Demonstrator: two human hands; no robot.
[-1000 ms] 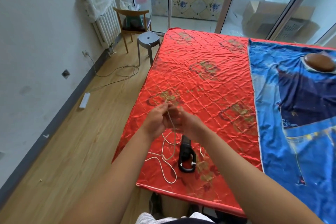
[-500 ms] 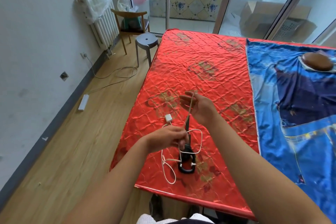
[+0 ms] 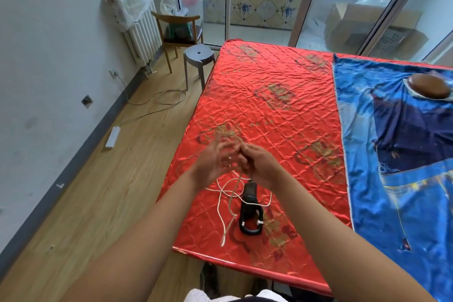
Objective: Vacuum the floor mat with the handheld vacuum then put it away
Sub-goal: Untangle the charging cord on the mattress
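Observation:
A black handheld vacuum lies on the red quilted mat, near its front edge, handle loop toward me. A white cable runs in loose loops beside and across the vacuum and rises to my hands. My hands meet just above the vacuum's nose. My right hand has its fingers curled round the cable. My left hand is blurred, its fingers look spread, and I cannot tell whether it holds the cable.
A blue cloth covers the mat's right part, with a brown oval object on it. On the wooden floor at left are a grey stool, a wooden chair, a white power strip and a radiator.
My left hand has risen from beside the vacuum to meet my right hand. The right hand has come down and closed on the cable. The vacuum has stayed put.

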